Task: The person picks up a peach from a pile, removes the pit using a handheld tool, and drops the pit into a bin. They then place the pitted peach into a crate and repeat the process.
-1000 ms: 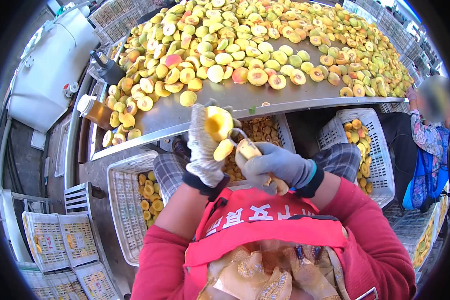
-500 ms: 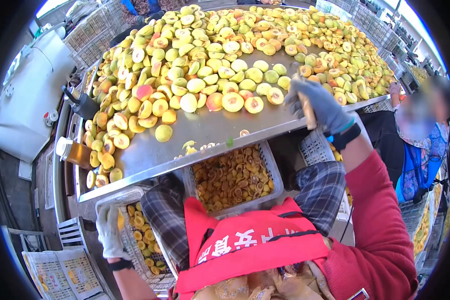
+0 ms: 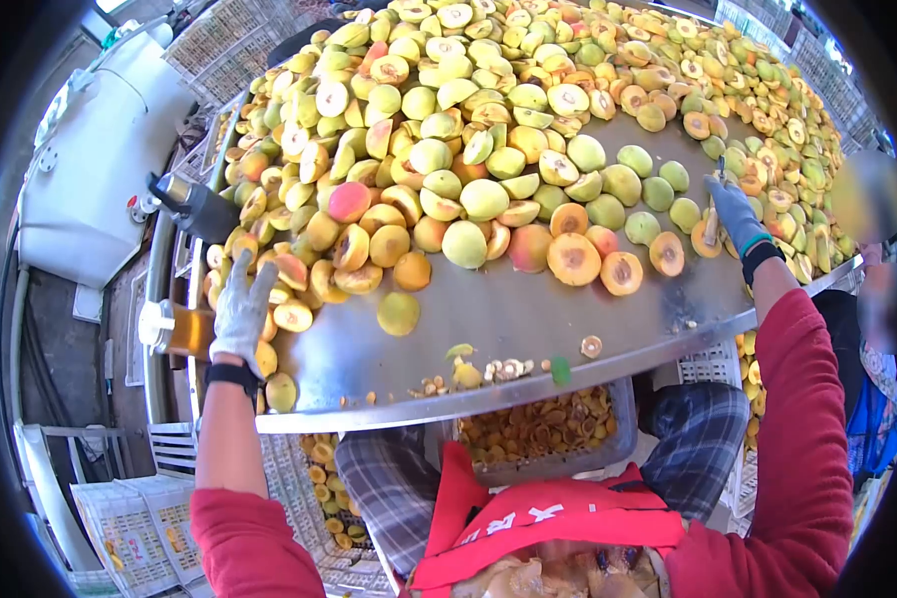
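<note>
Halved and whole yellow-green fruits (image 3: 483, 199) are heaped over a metal table (image 3: 389, 364). At the heap's left edge, my left hand (image 3: 241, 309), in a pale glove, reaches over the fruit with its fingers apart and nothing visibly held. On the right, my right hand (image 3: 736, 214), in a grey glove, is closed around a slim tool (image 3: 711, 225) beside cut halves; the tool's tip points away from me. Pits and scraps (image 3: 508, 370) lie near the table's front edge.
Below the table edge sits a bin of brown-yellow pieces (image 3: 538, 429). A crate of fruit halves (image 3: 331, 488) stands lower left. At the table's left are a dark bottle (image 3: 201, 207) and a jar of amber liquid (image 3: 181, 331). A co-worker (image 3: 872, 349) is at the right.
My left hand has risen from beside the lower-left crate to the fruit on the table. My right hand has moved right with the tool. The view has shifted.
</note>
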Motion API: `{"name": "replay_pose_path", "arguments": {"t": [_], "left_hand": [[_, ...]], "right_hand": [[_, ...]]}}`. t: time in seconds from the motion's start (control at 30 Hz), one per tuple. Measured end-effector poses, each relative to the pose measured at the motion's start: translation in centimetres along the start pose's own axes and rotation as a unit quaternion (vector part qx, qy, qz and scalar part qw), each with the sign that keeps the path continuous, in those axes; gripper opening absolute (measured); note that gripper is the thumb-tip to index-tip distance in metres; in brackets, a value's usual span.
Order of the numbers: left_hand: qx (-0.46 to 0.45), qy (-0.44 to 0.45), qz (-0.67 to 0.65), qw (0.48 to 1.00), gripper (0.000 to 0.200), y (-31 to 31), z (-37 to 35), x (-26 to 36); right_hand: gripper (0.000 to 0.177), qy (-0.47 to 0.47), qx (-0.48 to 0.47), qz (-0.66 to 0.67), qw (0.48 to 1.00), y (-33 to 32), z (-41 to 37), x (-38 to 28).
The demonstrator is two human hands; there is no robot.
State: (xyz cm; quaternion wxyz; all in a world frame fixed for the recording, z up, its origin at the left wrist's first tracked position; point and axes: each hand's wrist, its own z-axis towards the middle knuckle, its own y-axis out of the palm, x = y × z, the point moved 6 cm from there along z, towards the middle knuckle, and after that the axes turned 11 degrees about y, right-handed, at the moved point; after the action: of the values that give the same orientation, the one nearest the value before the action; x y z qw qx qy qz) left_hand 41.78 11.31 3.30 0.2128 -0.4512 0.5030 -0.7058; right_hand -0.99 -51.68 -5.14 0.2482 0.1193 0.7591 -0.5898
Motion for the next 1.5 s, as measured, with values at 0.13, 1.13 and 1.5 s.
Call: {"name": "replay_pose_path", "arguments": {"t": [0.13, 1.13, 1.5], "left_hand": [[-0.032, 0.065, -0.047, 0.996, 0.065, 4.3, 6.4, -0.1], [-0.053, 0.176, -0.006, 0.983, 0.069, 8.9, 15.0, 8.8], [-0.096, 0.179, -0.051, 0.978, 0.070, 11.9, 17.9, 8.6]], "right_hand": [[0.060, -0.146, 0.000, -0.031, 0.989, 3.2, 2.9, -0.3], [0.054, -0.122, -0.128, 0.128, 0.976, 9.9, 8.7, -18.9], [0.042, -0.305, -0.316, 0.268, 0.857, 19.1, -1.6, -27.0]]}}
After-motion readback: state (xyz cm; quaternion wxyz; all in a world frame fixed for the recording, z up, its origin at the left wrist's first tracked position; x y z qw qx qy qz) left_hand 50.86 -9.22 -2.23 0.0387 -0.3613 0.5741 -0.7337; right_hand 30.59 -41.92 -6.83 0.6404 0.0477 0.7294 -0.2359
